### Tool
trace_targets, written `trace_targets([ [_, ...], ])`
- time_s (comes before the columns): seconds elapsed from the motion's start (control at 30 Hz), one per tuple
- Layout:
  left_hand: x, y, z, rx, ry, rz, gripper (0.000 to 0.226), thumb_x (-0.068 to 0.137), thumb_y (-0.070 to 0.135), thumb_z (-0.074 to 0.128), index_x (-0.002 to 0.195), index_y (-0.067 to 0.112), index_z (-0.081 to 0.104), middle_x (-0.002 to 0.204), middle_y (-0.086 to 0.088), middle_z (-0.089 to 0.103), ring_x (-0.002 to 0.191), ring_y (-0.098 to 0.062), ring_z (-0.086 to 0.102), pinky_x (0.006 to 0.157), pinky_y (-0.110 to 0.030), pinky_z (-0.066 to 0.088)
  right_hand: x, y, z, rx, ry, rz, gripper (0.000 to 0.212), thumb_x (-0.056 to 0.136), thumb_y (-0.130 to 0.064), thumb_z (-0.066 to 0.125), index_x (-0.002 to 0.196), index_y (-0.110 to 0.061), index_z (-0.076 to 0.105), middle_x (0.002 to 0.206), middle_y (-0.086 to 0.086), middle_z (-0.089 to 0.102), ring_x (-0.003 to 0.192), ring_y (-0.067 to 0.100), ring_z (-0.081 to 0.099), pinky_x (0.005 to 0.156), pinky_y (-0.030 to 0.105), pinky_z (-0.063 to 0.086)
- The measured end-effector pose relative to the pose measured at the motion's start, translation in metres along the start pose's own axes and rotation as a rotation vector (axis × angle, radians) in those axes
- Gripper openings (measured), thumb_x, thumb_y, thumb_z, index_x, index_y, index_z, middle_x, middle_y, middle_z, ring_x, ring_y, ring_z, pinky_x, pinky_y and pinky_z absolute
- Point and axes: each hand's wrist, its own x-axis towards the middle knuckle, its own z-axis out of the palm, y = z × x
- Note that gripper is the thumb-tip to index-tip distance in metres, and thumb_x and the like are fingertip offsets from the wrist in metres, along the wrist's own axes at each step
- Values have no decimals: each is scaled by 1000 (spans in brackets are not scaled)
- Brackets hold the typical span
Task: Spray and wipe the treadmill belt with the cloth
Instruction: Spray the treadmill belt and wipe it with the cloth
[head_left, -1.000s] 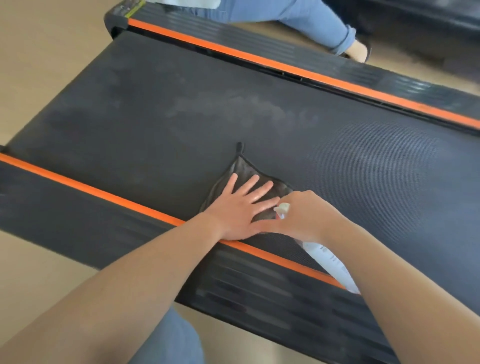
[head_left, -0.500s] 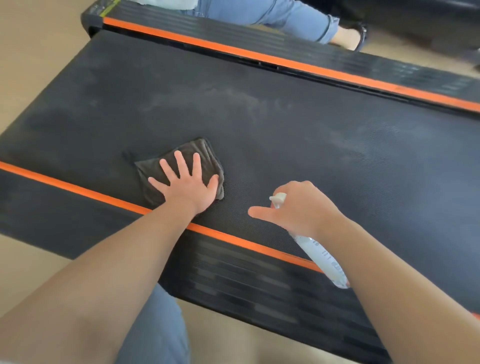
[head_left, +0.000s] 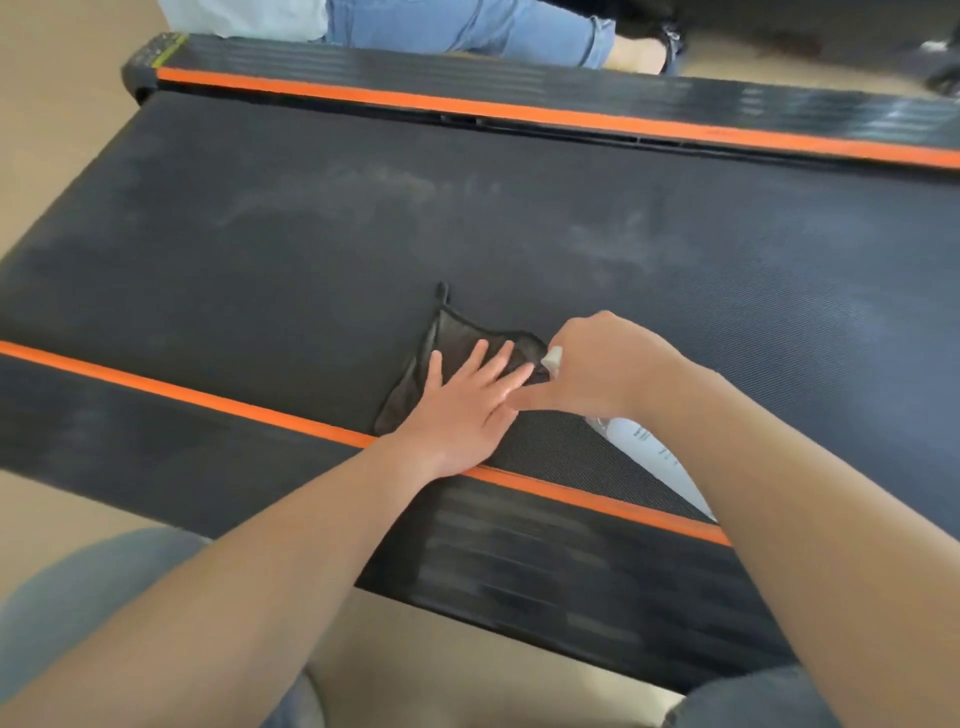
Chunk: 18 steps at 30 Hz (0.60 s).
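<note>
Item one: treadmill belt (head_left: 675, 322), a broad black band of fine woven-looking grain, matt, with pale cloudy streaks across its far half. We noted it running between two ribbed black side rails, each edged by a flat orange stripe (head_left: 208, 397).

Item two: cloth (head_left: 447, 343), dark grey, soft and thin, lying flat on the belt in a rough triangle, with a stitched hem and a small loop at its far corner. We recorded it close to the near orange stripe, about midway along the visible belt.

Item three: left hand (head_left: 462, 410), palm down, fingers spread and flat, pressing on the cloth and gripping nothing.

Item four: right hand (head_left: 597, 369), curled closed around the neck of the spray bottle (head_left: 660, 462), its index finger touching the left hand's fingertips. The bottle was a smooth white plastic cylinder with small print, slanting toward us beneath the forearm; its pale nozzle stood just over the cloth's right edge.

Item five: floor (head_left: 62, 104), plain beige. Beyond the far rail we saw another person's blue denim legs (head_left: 467, 26).
</note>
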Motion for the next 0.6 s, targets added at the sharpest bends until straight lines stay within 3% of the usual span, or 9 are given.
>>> trace_targets([
  [0.1,-4,-10,-9,-151,37,-101,60,107,33,24,162,31,-1,171,5,6,156,-13,-9,123,-58,-9,-9,11,-4,-25,-57,-7,65,75,-80,63,68,-15,64,67,1,64,72,23,63,72,36,57],
  [0.23,-2,-34,-19,-47,-28,-152,58,107,39,16,161,33,-2,170,12,0,156,-14,-11,119,-63,-13,-13,18,-6,29,-40,38,67,80,-76,63,85,-10,70,93,7,73,90,28,66,85,40,58],
  [0.33,4,-62,-28,46,-60,-299,55,106,38,5,161,39,-1,168,18,-12,155,-20,-16,115,-69,-15,-14,18,-4,-30,-13,59,65,80,-78,58,68,-14,62,90,5,72,86,27,64,82,40,58],
  [0.47,-3,-97,-35,145,-46,-504,57,104,41,6,159,43,-6,168,14,-15,155,-37,-13,110,-75,-16,-23,3,-9,-5,-26,137,64,84,-74,59,72,-11,62,72,6,66,79,26,64,68,33,52],
  [0.53,-6,-101,-32,198,-30,-525,58,104,44,9,160,38,-6,170,6,-14,153,-46,-10,110,-74,-15,-23,-7,-16,18,-38,170,65,85,-72,60,77,-7,60,78,9,68,80,26,64,62,31,47],
  [0.6,-4,-103,-28,304,64,-426,63,103,45,9,163,26,4,171,-8,-3,152,-48,-5,114,-71,-11,-18,-26,-23,29,-38,175,64,86,-72,60,74,-9,57,81,11,69,82,29,64,58,29,43],
])
